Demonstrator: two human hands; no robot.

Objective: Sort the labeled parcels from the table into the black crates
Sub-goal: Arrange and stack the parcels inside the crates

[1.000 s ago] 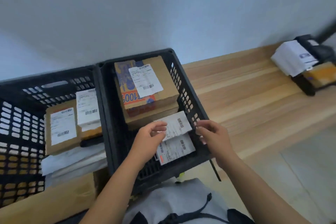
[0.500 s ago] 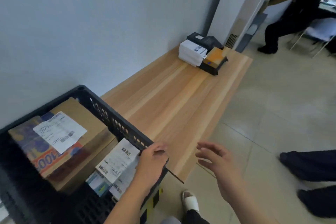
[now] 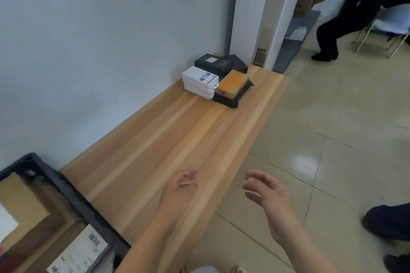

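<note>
While empty-handed, parcels (image 3: 218,81) beyond table (image 3: 168,139).

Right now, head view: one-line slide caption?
Both empty hands, left and right, reach along the wooden table toward stacked parcels.

We see a long bare stretch of wooden table (image 3: 168,139) running from frame centre toward the upper right, unobstructed. At its far end a cluster of parcels (image 3: 218,81) blocks the way, pressed against the wall (image 3: 99,40). Lower left, the black crate (image 3: 73,195) closes that side; open floor (image 3: 310,139) lies right.
</note>
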